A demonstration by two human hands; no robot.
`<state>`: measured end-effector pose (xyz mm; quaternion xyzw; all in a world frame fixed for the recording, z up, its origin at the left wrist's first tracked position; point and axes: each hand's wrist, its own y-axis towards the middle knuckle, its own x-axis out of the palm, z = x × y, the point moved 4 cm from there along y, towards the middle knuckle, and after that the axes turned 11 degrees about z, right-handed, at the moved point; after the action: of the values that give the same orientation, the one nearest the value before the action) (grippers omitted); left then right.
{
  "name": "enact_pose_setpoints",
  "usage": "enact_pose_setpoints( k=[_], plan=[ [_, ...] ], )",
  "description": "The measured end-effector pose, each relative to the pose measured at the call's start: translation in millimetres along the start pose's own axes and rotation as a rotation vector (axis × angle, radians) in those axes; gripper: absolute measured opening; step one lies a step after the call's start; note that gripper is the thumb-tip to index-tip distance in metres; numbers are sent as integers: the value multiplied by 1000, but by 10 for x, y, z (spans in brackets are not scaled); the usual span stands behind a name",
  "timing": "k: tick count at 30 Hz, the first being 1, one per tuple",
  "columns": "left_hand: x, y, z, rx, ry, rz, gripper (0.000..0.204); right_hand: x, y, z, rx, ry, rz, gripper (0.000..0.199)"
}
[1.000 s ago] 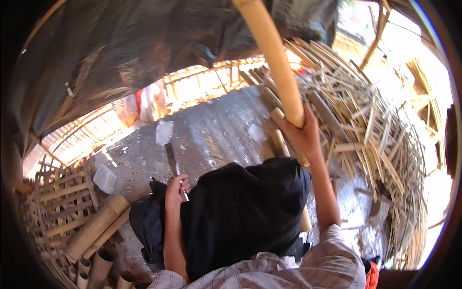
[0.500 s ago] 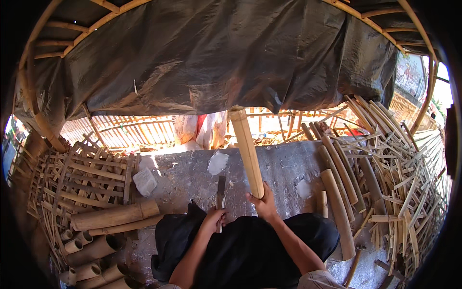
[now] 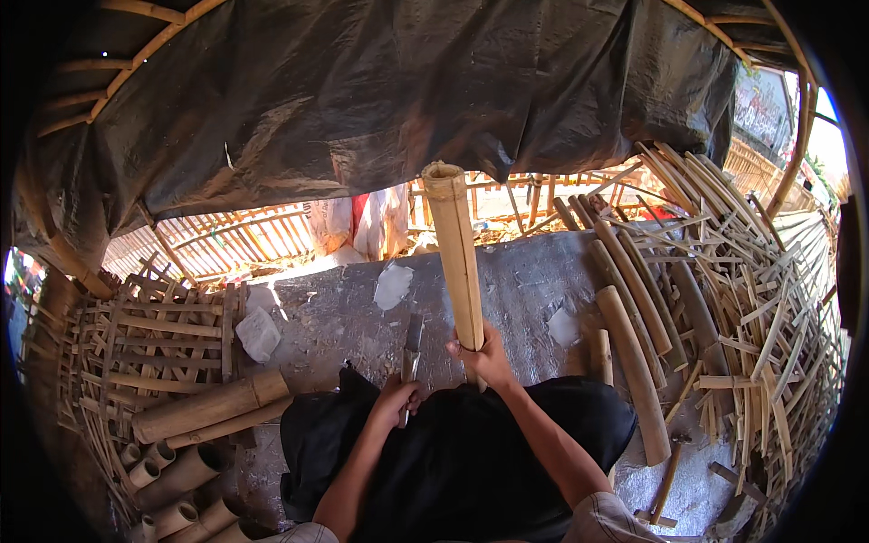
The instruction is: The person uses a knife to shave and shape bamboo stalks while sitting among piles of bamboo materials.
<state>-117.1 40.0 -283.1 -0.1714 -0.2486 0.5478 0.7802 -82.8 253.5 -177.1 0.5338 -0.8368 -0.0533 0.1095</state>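
Observation:
In my left hand [image 3: 396, 399] is a knife [image 3: 412, 348] with a dark, straight blade, its fingers wrapped round the handle and the blade standing up. My right hand [image 3: 490, 358] grips a thick bamboo piece [image 3: 455, 262] near its lower end. The bamboo stands almost upright, tilted slightly, with its hollow top end showing and a dark line running down its length. Knife and bamboo are apart, side by side above my lap, which dark cloth [image 3: 444, 462] covers.
Bamboo poles [image 3: 634, 371] lie to the right beside a heap of split strips [image 3: 760, 335]. On the left are a woven bamboo lattice [image 3: 163, 339], a thick bamboo log [image 3: 213, 404] and several cut tubes [image 3: 186, 475]. A black tarp [image 3: 407, 90] hangs ahead.
The bamboo has tipped so its hollow top end shows more, and its lower end is closer to my lap. The whole view has shifted slightly. Both hands keep their grips.

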Motion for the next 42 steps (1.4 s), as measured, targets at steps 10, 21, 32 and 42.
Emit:
enact_pose_setpoints(
  k=[10, 21, 32, 42],
  plan=[
    [28, -31, 32, 6, 11, -15, 11, 18, 3, -9, -12, 8, -32, 30],
    [0, 12, -26, -22, 7, -29, 18, -221, 271, -430, -239, 112, -51, 51],
    [-75, 175, -139, -51, 0, -45, 21, -1186, 355, -1029, -288, 858, 35, 45],
    [-110, 133, -50, 3, 45, 10, 17, -582, 453, 41, -42, 348, 238, 28]
  ],
)
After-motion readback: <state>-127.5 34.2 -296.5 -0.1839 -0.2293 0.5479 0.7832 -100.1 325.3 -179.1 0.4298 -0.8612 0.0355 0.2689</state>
